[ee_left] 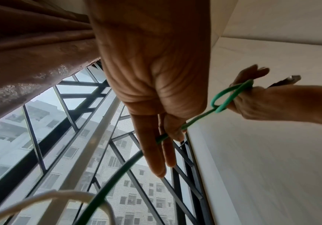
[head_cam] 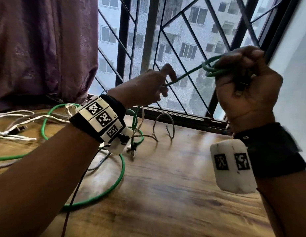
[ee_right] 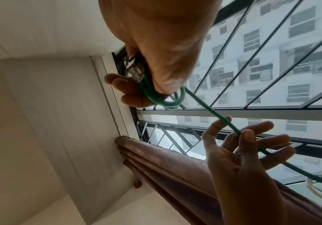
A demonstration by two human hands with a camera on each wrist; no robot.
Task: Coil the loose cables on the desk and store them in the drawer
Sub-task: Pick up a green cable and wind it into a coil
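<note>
A green cable [head_cam: 186,74] runs taut between my two hands, raised above the wooden desk [head_cam: 174,194]. My right hand [head_cam: 234,71] grips a small coil of its loops [ee_right: 168,103], and the clear plug end [ee_right: 136,71] sticks out of the fist. My left hand [head_cam: 166,83] pinches the strand between thumb and fingers [ee_right: 248,137], the other fingers fairly straight. From there the green cable drops and sprawls in wide loops [head_cam: 118,177] on the desk. No drawer shows in any view.
White cords [head_cam: 15,132] lie tangled at the desk's left. A grey cable [head_cam: 166,124] arches near the window sill. Behind the desk stand a black window grille [head_cam: 183,40] and a purple curtain [head_cam: 46,48]; a wall is on the right.
</note>
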